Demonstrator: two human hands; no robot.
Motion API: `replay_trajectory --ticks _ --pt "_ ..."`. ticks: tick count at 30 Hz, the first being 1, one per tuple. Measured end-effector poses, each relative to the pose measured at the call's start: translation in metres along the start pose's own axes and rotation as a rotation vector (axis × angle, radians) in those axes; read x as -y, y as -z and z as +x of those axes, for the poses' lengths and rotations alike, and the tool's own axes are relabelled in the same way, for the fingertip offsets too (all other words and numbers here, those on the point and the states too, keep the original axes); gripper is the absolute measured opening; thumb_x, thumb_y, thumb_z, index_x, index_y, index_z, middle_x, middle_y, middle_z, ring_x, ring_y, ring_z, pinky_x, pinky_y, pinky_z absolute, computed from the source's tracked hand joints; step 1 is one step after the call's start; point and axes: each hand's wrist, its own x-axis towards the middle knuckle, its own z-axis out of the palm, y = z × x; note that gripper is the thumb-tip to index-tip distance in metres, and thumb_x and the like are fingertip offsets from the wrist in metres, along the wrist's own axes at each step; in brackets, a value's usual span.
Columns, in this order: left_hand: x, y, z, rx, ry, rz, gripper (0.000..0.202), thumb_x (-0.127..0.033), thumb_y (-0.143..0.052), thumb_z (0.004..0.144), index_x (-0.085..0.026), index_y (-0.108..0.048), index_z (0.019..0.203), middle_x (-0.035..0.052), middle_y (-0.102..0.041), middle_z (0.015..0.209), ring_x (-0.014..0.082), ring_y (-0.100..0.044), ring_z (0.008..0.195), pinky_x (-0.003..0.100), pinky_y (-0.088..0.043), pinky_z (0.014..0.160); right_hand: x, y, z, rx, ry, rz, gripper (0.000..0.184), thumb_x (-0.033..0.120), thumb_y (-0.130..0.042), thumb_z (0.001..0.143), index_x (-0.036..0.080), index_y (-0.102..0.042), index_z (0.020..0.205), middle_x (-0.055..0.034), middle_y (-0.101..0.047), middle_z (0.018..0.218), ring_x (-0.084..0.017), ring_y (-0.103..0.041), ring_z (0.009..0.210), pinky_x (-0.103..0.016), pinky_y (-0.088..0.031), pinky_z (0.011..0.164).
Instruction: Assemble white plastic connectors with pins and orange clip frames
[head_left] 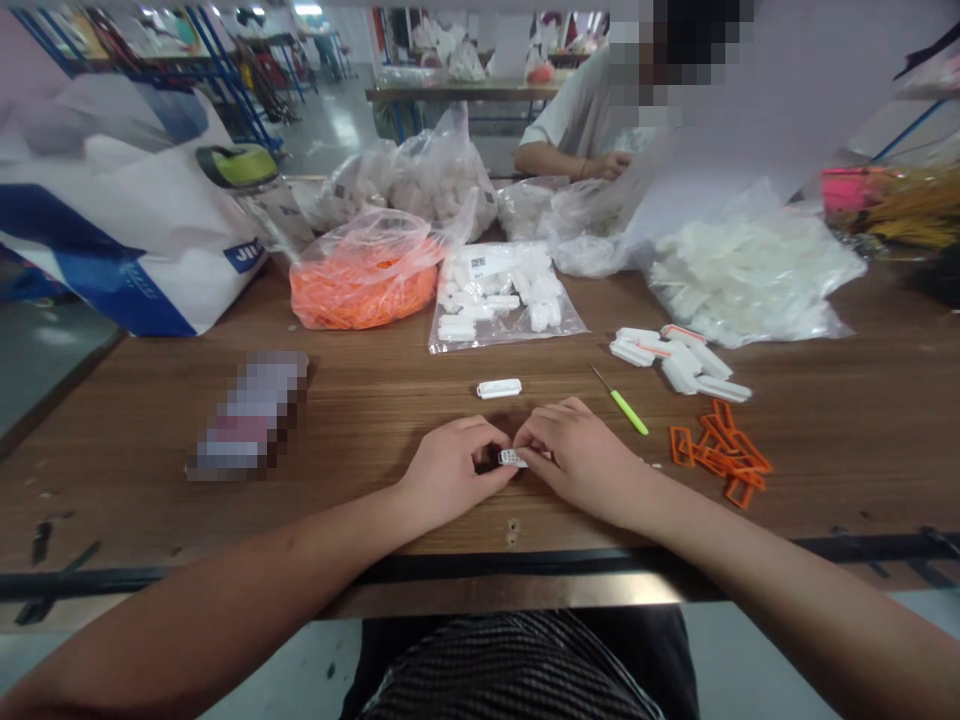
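Between my two hands, near the table's front edge, is a small white plastic piece (510, 458) with rows of dark openings on it. My left hand (455, 470) pinches its left end between thumb and fingers. The fingers of my right hand (577, 455) close over its right end and hide that part. Just beyond my hands lies another white plastic piece (499, 388), long and narrow. To the right of it rests a pick (628, 411) with a yellow-green handle and a thin metal tip. Several orange rectangular frames (720, 450) lie loosely heaped right of my right hand.
Several white plastic pieces (679, 358) lie behind the orange frames. Further back are a bag of orange parts (367, 280), a flat clear bag (510, 290) and a bag of whitish parts (750, 270). A blurred rectangular object (251, 415) lies left. Across the table sits a person (585, 120).
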Motion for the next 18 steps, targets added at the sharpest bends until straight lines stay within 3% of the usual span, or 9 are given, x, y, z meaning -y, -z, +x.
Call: replay_trajectory --ticks 10,18 --pt "0.0 -0.001 0.0 -0.017 -0.011 0.013 0.008 -0.026 -0.068 0.08 -0.02 -0.07 0.086 -0.0028 -0.056 0.069 0.0119 -0.05 0.062 0.025 -0.04 0.06 -0.003 0.002 -0.015 -0.159 0.073 -0.022 0.023 0.022 -0.05 0.094 0.021 -0.073 0.089 -0.0024 -0.067 0.073 -0.017 -0.056 0.073 -0.034 -0.035 0.076" --pt "0.002 0.0 -0.001 -0.011 0.002 0.004 0.007 -0.021 -0.068 0.078 -0.021 -0.069 0.084 -0.003 -0.057 0.07 0.0117 -0.05 0.062 0.024 -0.04 0.06 0.007 -0.007 -0.016 -0.129 0.148 -0.209 0.029 0.023 -0.047 0.093 0.019 -0.071 0.077 -0.0048 -0.064 0.072 -0.019 -0.052 0.073 -0.038 -0.035 0.08"
